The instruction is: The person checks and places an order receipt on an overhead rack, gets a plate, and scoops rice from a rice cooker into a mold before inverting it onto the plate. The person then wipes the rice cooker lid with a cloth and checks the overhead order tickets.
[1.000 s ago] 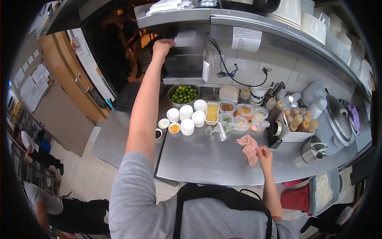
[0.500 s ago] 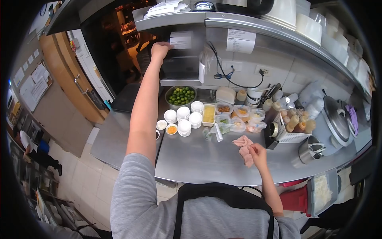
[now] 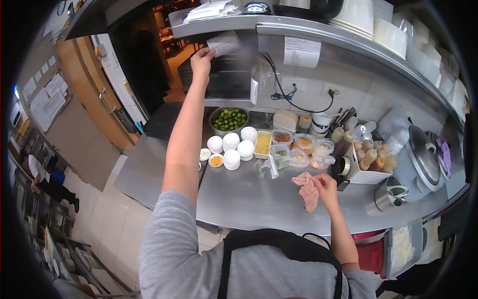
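Note:
High at the upper left, my left hand [image 3: 201, 61] pinches the edge of a white paper slip [image 3: 223, 44], in front of a dark machine [image 3: 229, 82] below the shelf. My right hand [image 3: 325, 188] is closed on a crumpled pink cloth [image 3: 306, 191], which lies on or just above the steel counter [image 3: 254, 199]. Beyond the cloth are plastic bags and tubs of food [image 3: 298, 157]. Stacks of small white cups [image 3: 231, 158] stand right of my left forearm, near a metal bowl of green limes [image 3: 229, 119].
A white basket of sauce bottles [image 3: 366, 172] and a metal container [image 3: 388, 195] stand at the right, near a large lidded pot [image 3: 423, 149]. Overhead runs a steel shelf [image 3: 318, 27]. Another person [image 3: 40, 174] is at the far left.
My left hand has drawn the slip slightly left, and the slip is now tilted. My right hand still holds the cloth, which has shifted little. The person at the lower left has gone out of view.

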Demonstrator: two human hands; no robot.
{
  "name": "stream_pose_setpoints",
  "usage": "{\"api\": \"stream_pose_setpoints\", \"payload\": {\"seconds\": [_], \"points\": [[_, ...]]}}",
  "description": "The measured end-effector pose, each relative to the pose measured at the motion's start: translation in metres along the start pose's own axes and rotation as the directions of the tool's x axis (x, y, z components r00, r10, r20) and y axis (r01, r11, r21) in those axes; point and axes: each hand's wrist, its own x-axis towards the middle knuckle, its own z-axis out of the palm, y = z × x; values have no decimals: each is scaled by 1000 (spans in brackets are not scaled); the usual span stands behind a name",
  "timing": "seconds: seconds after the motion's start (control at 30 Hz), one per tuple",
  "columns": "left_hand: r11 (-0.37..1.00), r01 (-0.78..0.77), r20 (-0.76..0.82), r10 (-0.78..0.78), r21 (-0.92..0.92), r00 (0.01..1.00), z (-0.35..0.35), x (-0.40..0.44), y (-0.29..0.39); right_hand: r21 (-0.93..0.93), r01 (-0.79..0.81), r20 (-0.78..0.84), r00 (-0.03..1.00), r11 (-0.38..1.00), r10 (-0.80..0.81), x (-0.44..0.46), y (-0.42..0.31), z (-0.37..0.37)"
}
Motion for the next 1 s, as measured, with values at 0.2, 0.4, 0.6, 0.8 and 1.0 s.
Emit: {"api": "stream_pose_setpoints", "payload": {"seconds": [0.2,0.4,0.6,0.8,1.0], "points": [[998,-19,353,39,-61,935,1,-108,51,169,276,-26,961,946,-276,49,-74,23],[969,245,509,-205,-12,836,-7,-241,79,572,234,54,946,787,-321,69,-150,48],[229,837,767,-337,-496,546,-4,-338,71,661,30,259,929,749,-266,51,-142,61],[-35,813,695,-541,-581,474,-1,-315,36,173,278,447,833,945,-327,42,-108,48],[309,762,491,-615,-569,616,-11,-302,43,-164,585,9,806,795,-591,99,-101,22]]}}
